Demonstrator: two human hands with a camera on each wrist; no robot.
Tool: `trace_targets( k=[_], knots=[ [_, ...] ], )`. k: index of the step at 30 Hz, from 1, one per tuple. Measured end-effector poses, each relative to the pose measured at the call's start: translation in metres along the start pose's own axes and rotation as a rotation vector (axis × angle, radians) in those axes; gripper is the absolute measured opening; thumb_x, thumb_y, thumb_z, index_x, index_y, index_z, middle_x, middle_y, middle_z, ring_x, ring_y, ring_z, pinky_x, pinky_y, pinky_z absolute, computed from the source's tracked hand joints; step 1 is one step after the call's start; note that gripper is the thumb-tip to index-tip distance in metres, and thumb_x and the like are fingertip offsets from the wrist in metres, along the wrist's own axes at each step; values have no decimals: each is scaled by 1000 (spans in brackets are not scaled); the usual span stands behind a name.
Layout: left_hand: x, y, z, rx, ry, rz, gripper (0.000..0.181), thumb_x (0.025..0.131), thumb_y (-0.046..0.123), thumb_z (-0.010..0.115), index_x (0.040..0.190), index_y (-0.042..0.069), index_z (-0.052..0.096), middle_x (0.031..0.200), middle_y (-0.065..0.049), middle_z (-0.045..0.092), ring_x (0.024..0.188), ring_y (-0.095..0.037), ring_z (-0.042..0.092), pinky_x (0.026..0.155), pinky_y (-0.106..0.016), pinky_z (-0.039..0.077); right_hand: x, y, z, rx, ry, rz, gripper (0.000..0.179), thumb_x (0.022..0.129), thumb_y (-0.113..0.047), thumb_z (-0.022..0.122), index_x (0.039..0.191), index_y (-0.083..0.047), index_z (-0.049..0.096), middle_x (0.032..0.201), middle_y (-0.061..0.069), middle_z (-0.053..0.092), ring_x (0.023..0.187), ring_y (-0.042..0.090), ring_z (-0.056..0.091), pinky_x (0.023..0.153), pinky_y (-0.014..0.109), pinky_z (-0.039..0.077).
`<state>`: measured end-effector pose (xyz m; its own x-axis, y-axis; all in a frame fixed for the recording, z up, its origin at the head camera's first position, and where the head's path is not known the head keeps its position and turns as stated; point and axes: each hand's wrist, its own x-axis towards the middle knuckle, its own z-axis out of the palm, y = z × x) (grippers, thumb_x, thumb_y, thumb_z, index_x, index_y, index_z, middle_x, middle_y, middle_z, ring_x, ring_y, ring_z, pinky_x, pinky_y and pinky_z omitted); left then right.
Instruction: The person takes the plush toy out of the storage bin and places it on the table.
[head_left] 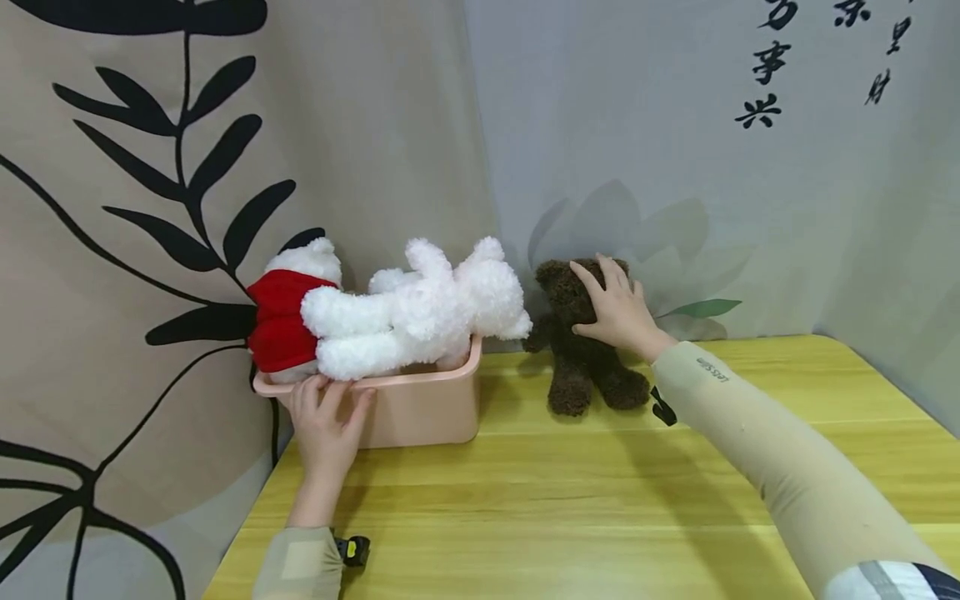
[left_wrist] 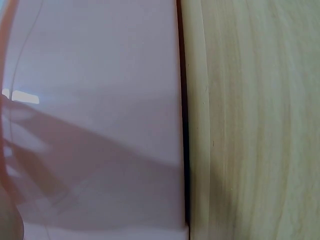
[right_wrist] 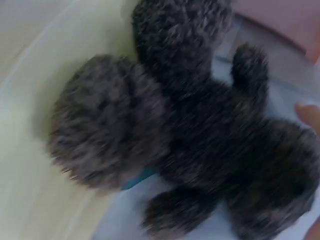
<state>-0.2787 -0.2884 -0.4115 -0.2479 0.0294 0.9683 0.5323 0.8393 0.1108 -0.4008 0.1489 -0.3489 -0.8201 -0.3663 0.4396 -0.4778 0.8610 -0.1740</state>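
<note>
My left hand [head_left: 326,421] holds the front rim of a pink plastic storage bin [head_left: 420,408], fingertips over the edge and thumb against the outside wall. That wall [left_wrist: 100,75] fills much of the left wrist view. My right hand [head_left: 622,312] is spread in front of the head of a dark brown teddy bear [head_left: 572,362], which sits upright against the wall. In the blurred right wrist view, the bear [right_wrist: 210,135] has a finger and the thumb on either side of its head, the thumb tip apart from the fur.
A white plush bear [head_left: 420,304] lies across the top of the bin. Left of it is another white plush toy in a red garment [head_left: 281,321]. Both stick up above the rim. A patterned cloth backdrop [head_left: 375,125] stands behind the wooden table [head_left: 525,517].
</note>
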Motion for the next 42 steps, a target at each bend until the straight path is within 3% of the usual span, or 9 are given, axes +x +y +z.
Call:
trace_targets(
  k=[6, 9, 11, 17, 23, 26, 34, 39, 42],
  knots=[
    [1, -1, -4, 7, -14, -4, 40, 90, 41, 66, 94, 1, 67, 97, -22, 55, 93, -43, 48, 85, -53, 31, 16, -44, -1, -97, 280, -451, 124, 56, -50, 91, 153, -26, 18, 159, 17, 4, 146, 34, 7, 107, 63, 17],
    [1, 0, -3, 3, -21, -5, 38, 90, 39, 67, 93, 1, 67, 97, -22, 54, 93, -44, 48, 85, -54, 31, 26, -61, -1, -150, 294, -660, 129, 53, -51, 92, 154, -32, 13, 159, 15, 5, 146, 35, 6, 109, 61, 14],
    [0, 1, -2, -1, -20, -5, 37, 90, 38, 68, 92, 1, 67, 97, -23, 54, 92, -44, 48, 85, -55, 31, 31, -67, 0, -185, 260, -726, 133, 54, -51, 91, 155, -35, 6, 160, 13, 2, 146, 36, 2, 110, 62, 11],
    [-2, 5, 3, -7, -24, -2, 36, 90, 38, 68, 93, 3, 67, 97, -21, 55, 92, -42, 49, 84, -54, 32, 42, -69, 11, -172, 194, -742, 127, 58, -41, 92, 155, -34, 11, 161, 9, 1, 146, 39, -1, 107, 67, 11],
    [-2, 4, 4, 7, -30, -2, 36, 90, 39, 68, 94, 4, 68, 96, -19, 55, 92, -41, 49, 84, -52, 33, 58, -76, 17, -54, 271, -839, 97, 67, 5, 79, 148, -24, 33, 154, 15, 22, 139, 43, 23, 104, 59, 30],
    [-1, 0, 2, 17, -11, 0, 37, 90, 41, 67, 94, 4, 68, 95, -19, 55, 91, -40, 49, 83, -52, 32, 64, -84, 9, -13, 289, -880, 93, 64, 9, 78, 143, -21, 39, 147, 17, 31, 133, 44, 30, 104, 55, 32],
    [3, 0, 1, -9, 43, 15, 36, 88, 39, 69, 93, 4, 70, 95, -20, 57, 92, -42, 50, 86, -54, 32, 65, -92, -53, 91, 302, -879, 96, 52, 8, 80, 138, -15, 43, 141, 18, 38, 131, 41, 32, 109, 51, 26],
    [1, 1, 2, -35, 53, 16, 36, 89, 40, 69, 94, 4, 72, 95, -20, 58, 92, -42, 51, 86, -54, 32, 59, -90, -97, 178, 361, -870, 86, 57, 6, 78, 135, -11, 44, 138, 23, 41, 128, 43, 36, 107, 54, 27],
    [1, 2, 2, -50, 60, 16, 36, 89, 39, 69, 93, 3, 72, 94, -20, 59, 91, -42, 51, 85, -55, 32, 52, -83, -123, 204, 367, -803, 85, 59, 4, 78, 136, -10, 44, 141, 24, 40, 129, 43, 36, 106, 56, 28]
  ],
)
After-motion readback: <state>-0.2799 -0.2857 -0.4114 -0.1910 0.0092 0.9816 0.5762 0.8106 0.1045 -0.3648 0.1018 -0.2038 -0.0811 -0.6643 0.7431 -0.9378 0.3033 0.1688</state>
